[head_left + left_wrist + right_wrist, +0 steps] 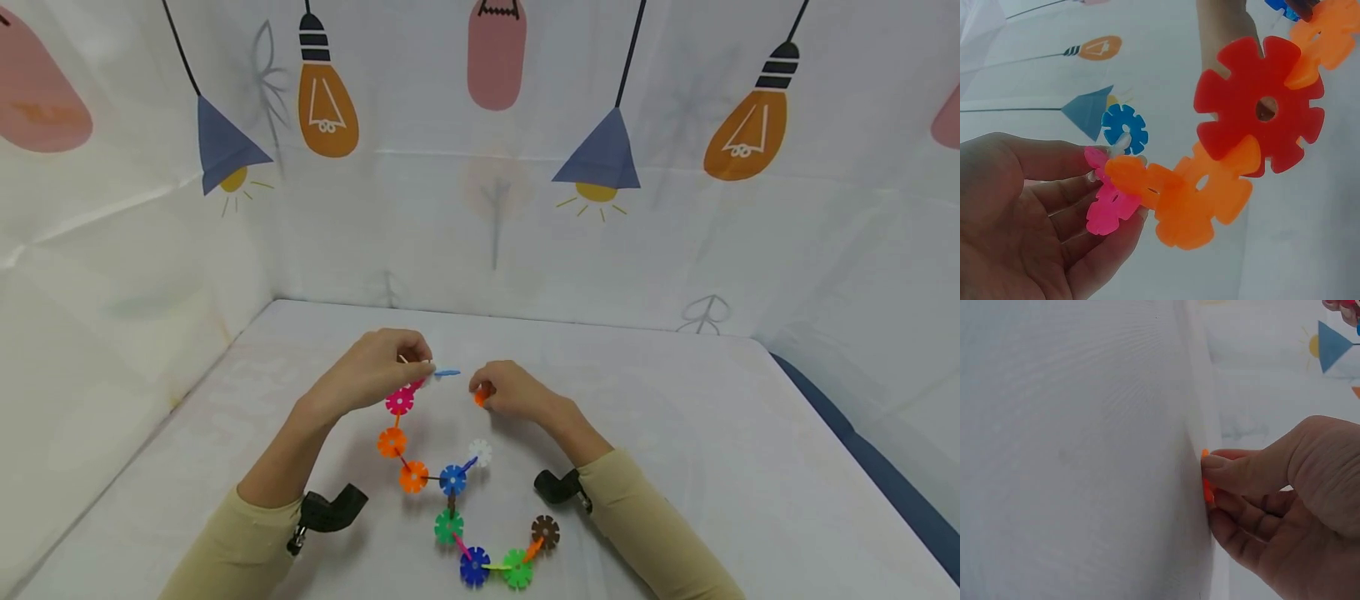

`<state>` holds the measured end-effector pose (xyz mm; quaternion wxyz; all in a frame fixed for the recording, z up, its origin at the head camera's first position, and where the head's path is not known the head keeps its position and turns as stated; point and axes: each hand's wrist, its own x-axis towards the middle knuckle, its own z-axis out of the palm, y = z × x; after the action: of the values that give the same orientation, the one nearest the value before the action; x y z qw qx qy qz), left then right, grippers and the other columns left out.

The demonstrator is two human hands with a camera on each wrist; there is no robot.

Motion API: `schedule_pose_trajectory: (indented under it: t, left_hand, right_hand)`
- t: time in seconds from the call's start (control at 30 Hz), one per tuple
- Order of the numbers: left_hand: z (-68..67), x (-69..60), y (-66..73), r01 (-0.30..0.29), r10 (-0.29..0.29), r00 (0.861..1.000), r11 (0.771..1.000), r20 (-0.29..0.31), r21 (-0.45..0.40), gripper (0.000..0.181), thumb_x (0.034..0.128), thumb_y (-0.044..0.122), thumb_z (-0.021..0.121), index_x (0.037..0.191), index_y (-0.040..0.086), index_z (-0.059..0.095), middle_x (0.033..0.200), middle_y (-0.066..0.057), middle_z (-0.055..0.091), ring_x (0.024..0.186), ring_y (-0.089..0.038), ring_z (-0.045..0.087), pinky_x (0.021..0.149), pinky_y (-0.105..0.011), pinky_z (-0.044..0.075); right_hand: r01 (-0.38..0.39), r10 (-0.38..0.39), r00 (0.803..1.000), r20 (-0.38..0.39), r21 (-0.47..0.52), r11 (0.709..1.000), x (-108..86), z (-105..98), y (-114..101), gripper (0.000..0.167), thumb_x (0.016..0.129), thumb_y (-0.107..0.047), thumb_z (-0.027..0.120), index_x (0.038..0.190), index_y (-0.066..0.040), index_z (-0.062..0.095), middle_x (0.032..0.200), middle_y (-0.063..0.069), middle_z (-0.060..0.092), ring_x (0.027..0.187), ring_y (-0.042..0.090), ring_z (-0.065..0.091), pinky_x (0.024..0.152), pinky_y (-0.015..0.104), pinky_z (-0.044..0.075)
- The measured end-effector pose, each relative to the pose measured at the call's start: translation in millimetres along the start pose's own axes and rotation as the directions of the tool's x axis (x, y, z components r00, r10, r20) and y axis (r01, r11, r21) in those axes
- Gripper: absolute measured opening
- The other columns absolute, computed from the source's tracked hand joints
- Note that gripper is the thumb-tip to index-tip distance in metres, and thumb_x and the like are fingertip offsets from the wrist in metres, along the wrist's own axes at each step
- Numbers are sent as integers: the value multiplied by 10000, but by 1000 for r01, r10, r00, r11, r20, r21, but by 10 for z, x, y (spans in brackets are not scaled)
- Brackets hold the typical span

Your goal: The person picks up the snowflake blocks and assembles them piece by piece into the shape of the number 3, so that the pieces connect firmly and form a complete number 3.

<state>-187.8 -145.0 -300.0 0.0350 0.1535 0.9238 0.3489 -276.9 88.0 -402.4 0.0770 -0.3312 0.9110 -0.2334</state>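
Observation:
My left hand (382,365) pinches the upper end of a chain of notched plastic snowflake discs. In the left wrist view its fingers are at a pink disc (1110,203) and a whitish piece (1121,144), with a blue disc (1136,130) sticking out beyond. Orange discs (1200,194) and a red disc (1260,75) follow along the chain. To the right, apart from the chain, my right hand (517,392) pinches a single orange disc (1205,481) between thumb and fingers, close to the white tabletop. The fingers partly hide this disc.
The chain continues toward me on the white table (637,400) through a blue disc (452,481) with a clear disc (481,452) branching off, then green discs (448,527) and a brown end disc (545,532). A printed white curtain (420,217) stands behind.

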Motion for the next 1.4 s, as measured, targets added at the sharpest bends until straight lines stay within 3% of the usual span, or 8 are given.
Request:
schedule_pose_trajectory:
  t: [0.37,0.67,0.97,1.1,1.23,1.4]
  left_hand:
    - [10,-1,-15,-9,9,1000,1000,-1,-21,117,968,226,635,950,116,673,837,-4,692,731,-151,638,682,-310,515]
    - [12,14,-48,8,-8,1000,999,3,-34,106,973,211,627,934,116,655,860,-18,700,752,-159,641,686,-311,517]
    - [-6,31,-58,18,-17,1000,999,12,-27,151,976,192,619,942,46,632,822,-26,697,721,-170,627,666,-317,505]
    - [-18,40,-63,27,-27,1000,999,12,-24,144,979,202,613,946,64,636,828,-30,705,730,-172,628,666,-321,503]
    - [-18,49,-71,43,-42,999,999,10,-21,143,977,220,615,952,82,640,839,-46,715,733,-174,626,662,-320,500]
    - [-14,50,-67,49,-49,999,999,9,-22,135,973,221,618,943,91,637,840,-49,715,729,-175,626,656,-320,498]
  right_hand:
    - [-72,72,997,15,-44,996,-80,-71,-38,182,819,10,720,948,-114,688,977,59,594,933,190,552,831,336,532]
    - [-53,54,997,58,-21,998,-115,-132,-60,196,789,23,740,926,-104,678,906,31,622,864,170,528,760,290,500]
    - [-9,8,1000,11,143,990,-134,-237,-74,165,835,49,612,825,-113,641,837,29,632,727,146,552,653,251,481]
    - [7,-3,1000,-13,281,960,-143,-288,-119,85,895,-10,615,900,-92,635,839,61,637,603,148,588,624,354,555]
    - [53,-47,999,-25,414,909,-160,-343,-156,41,933,-56,612,972,-67,615,813,181,643,535,189,589,631,500,573]
    - [117,-111,993,-43,518,847,-191,-399,-182,42,964,-90,599,998,-65,594,815,309,626,548,383,595,589,483,563]
